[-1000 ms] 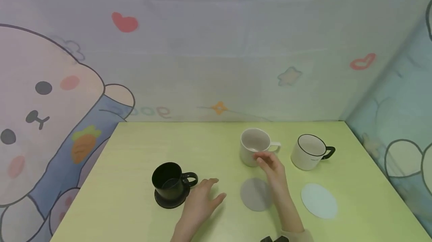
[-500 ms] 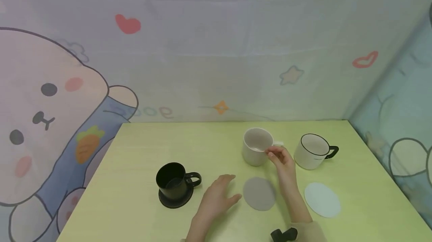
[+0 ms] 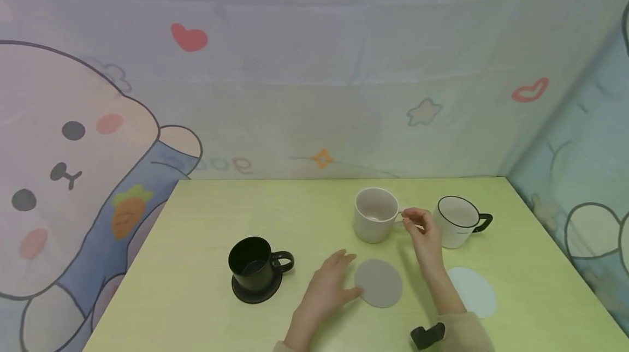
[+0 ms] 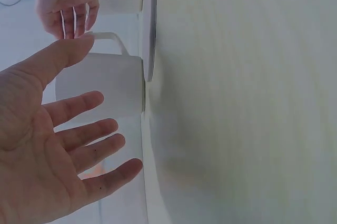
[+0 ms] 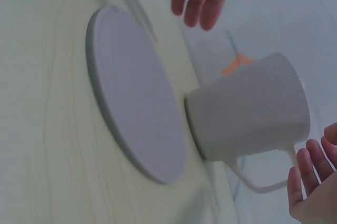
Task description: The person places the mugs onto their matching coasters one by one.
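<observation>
A plain white mug [image 3: 369, 226] stands upright behind a round grey coaster [image 3: 378, 283], its handle pointing right. At that handle is my right hand [image 3: 428, 240], fingers loosely bent; in the right wrist view its fingertips [image 5: 310, 161] reach the handle's side, thumb apart, and contact is unclear. My left hand [image 3: 326, 288] hovers by the coaster's left edge with fingers spread. Nothing is in its grasp in the left wrist view, where the mug [image 4: 100, 79] appears beyond the fingers.
On the left a black mug [image 3: 253, 270] sits on a black coaster [image 3: 255, 294]. A white black-rimmed mug [image 3: 454, 229] stands at the right, behind a pale round coaster [image 3: 476, 292]. Printed cloth [image 3: 295, 68] hangs along the table's back edge.
My right hand has shifted right, from the white mug's front to its handle. The left hand has moved right, away from the black mug and up to the grey coaster. The mugs stay put.
</observation>
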A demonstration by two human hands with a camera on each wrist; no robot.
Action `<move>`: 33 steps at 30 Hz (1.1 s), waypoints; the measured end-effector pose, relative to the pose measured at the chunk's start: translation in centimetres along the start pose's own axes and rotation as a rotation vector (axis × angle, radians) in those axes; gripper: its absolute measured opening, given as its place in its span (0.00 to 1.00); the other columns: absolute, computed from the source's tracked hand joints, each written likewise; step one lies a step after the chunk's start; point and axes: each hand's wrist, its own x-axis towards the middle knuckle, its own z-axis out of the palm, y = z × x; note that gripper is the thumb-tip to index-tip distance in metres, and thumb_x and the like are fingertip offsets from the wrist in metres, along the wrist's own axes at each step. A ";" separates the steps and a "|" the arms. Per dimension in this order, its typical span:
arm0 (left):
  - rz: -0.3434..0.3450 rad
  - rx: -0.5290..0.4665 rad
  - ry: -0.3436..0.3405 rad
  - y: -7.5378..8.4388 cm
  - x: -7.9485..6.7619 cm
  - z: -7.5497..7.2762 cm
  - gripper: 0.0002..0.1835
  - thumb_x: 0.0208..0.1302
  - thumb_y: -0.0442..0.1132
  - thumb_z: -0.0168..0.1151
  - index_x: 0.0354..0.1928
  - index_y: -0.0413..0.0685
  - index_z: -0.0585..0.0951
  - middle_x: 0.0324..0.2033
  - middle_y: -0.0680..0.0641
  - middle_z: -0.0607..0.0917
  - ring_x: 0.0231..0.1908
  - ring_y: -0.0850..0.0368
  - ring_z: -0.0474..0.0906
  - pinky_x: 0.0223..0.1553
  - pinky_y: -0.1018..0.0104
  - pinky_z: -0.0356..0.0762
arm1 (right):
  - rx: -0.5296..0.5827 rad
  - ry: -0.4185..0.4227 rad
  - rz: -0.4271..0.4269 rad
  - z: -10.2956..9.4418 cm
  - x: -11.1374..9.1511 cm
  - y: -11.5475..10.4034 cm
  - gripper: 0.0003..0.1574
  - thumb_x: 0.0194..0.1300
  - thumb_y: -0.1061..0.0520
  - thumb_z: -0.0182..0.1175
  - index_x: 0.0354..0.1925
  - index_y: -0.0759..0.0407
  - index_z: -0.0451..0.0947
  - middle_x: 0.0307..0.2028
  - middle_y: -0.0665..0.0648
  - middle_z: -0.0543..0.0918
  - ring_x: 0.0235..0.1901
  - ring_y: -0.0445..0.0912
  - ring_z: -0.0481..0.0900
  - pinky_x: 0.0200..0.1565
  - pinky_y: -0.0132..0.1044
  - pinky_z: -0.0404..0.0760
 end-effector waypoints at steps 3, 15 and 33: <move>-0.001 0.008 -0.019 0.1 0.3 0.4 0.39 0.53 0.43 0.78 0.67 0.42 0.75 0.70 0.34 0.71 0.68 0.35 0.70 0.62 0.34 0.71 | -0.033 0.010 -0.011 -0.3 0.4 0.4 0.15 0.74 0.67 0.55 0.55 0.73 0.72 0.45 0.44 0.79 0.46 0.33 0.72 0.47 0.23 0.71; 0.028 0.110 -0.094 0.7 1.8 1.3 0.46 0.46 0.46 0.82 0.69 0.47 0.74 0.72 0.38 0.70 0.73 0.38 0.63 0.66 0.32 0.64 | -0.229 0.032 -0.206 -0.7 2.0 1.0 0.15 0.71 0.68 0.56 0.54 0.72 0.75 0.52 0.67 0.75 0.53 0.52 0.67 0.56 0.47 0.64; -0.016 0.091 -0.147 0.2 2.3 1.7 0.48 0.41 0.44 0.84 0.69 0.48 0.74 0.74 0.38 0.67 0.75 0.39 0.59 0.72 0.34 0.53 | -0.141 -0.038 -0.045 -0.4 3.7 1.4 0.17 0.77 0.63 0.52 0.57 0.74 0.73 0.56 0.70 0.76 0.49 0.34 0.69 0.54 0.28 0.68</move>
